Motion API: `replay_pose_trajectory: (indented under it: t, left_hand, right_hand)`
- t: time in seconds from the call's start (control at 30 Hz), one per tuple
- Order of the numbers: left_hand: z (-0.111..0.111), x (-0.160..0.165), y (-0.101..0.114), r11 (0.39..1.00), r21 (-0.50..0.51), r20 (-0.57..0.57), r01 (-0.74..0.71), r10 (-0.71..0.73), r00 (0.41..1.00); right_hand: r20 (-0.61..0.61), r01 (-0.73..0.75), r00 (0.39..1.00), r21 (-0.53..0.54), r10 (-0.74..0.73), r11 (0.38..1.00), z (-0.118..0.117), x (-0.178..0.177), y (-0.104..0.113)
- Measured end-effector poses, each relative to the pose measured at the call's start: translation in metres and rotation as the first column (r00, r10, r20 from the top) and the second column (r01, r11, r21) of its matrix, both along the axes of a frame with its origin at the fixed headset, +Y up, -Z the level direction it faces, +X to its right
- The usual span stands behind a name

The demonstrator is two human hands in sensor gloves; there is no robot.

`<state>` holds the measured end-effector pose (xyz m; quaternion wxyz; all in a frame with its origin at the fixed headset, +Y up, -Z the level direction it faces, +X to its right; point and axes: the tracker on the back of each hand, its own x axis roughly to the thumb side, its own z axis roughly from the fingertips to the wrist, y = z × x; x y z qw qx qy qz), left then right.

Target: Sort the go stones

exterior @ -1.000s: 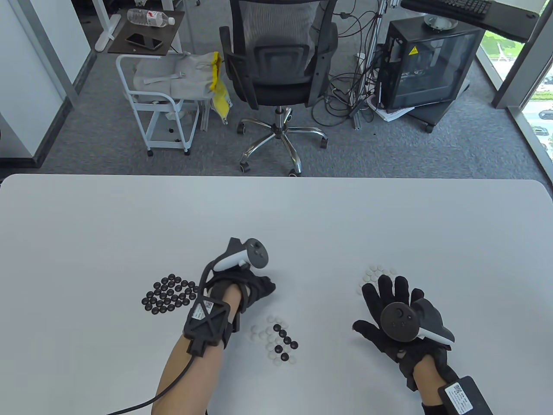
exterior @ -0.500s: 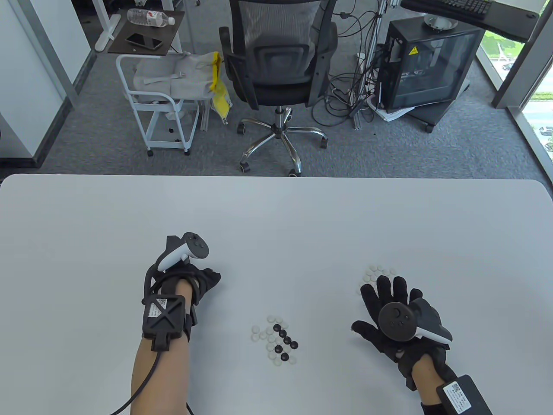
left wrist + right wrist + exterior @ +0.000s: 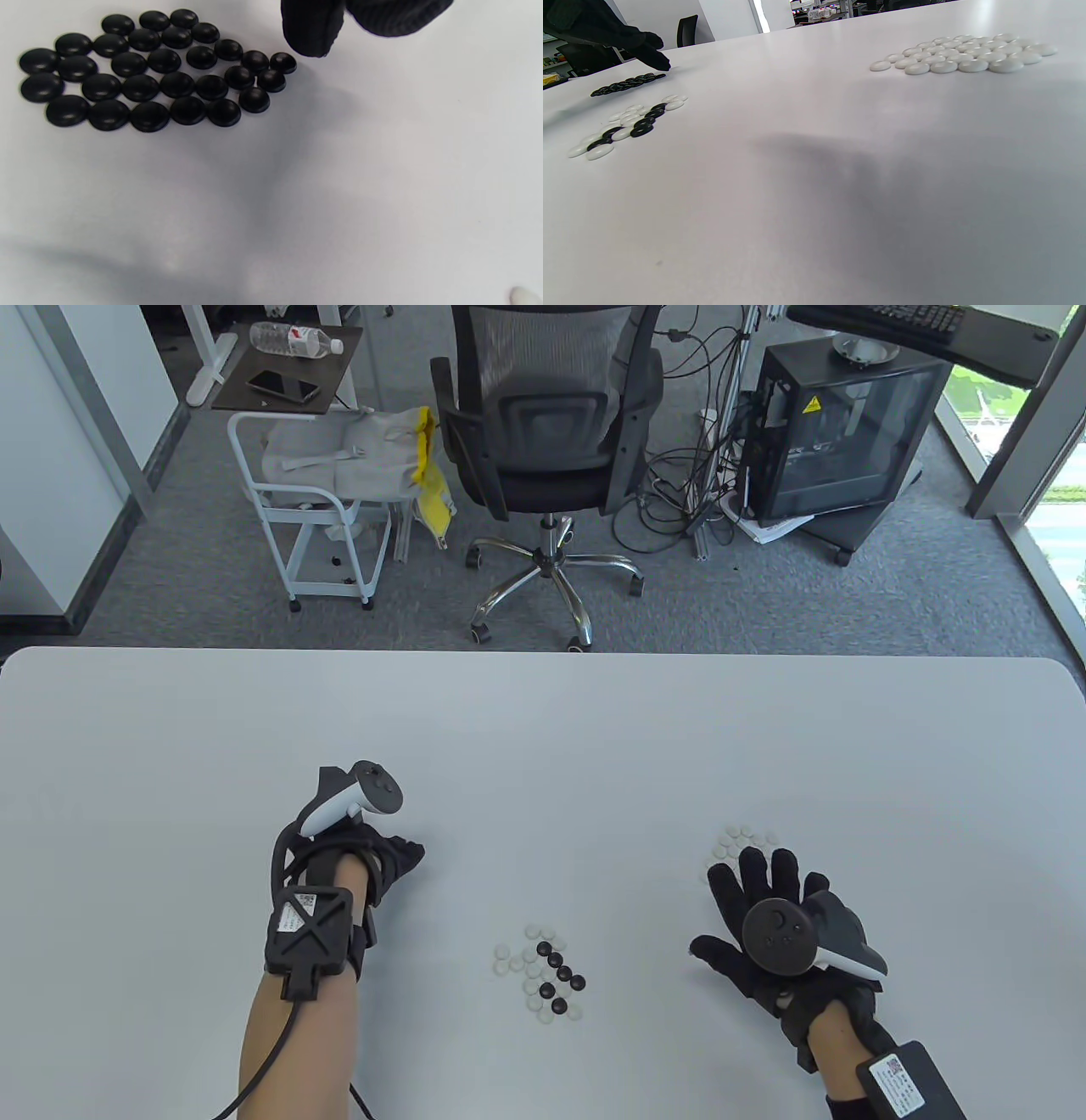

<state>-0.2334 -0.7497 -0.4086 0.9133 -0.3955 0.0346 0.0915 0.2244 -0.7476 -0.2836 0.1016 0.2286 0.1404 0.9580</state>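
Near the lower left of the table view, the left hand hovered over the white table, its tracker standing up from the back of the hand. That hand covered the black stone pile in this view; the left wrist view showed the pile of black stones in the upper left of the frame, with two gloved fingertips hanging in from the top edge just right of it, close together. Whether anything sat between them could not be told.

At the lower centre of the table view lay the mixed cluster of stones, black and white together, well apart from both hands. In the right wrist view this cluster sat at the left, with the black pile beyond it and the left hand at the upper left.

Toward the lower right of the table view, the right hand was spread flat, fingers apart, holding nothing visible, its fingertips just beside the pile of white stones. The right wrist view showed that white pile at the upper right.
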Motion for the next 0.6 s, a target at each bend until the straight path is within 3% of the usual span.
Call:
replay_pose_trajectory:
  t: [0.17,0.27,0.4,0.6]
  left_hand:
    - [0.014,0.044,0.022,0.998,0.057,0.221,-0.011,-0.002,0.975]
    - [0.04,0.088,0.026,0.998,0.035,0.442,-0.05,0.029,0.897]
    - [0.078,0.142,0.023,0.998,0.022,0.63,-0.064,0.036,0.775]
    - [0.11,0.189,0.007,1.0,0.003,0.762,-0.027,0.015,0.648]
  right_hand:
    - [0.003,0.002,1.0,0.002,-0.002,1.0,0.0,0.001,0.0]
    - [0.005,0.003,1.0,0.003,-0.003,1.0,0.0,0.001,0.0]
    - [0.008,0.002,1.0,-0.001,-0.002,1.0,-0.001,0.002,0.0]
    - [0.008,0.0,1.0,-0.002,0.0,1.0,0.0,0.001,0.0]
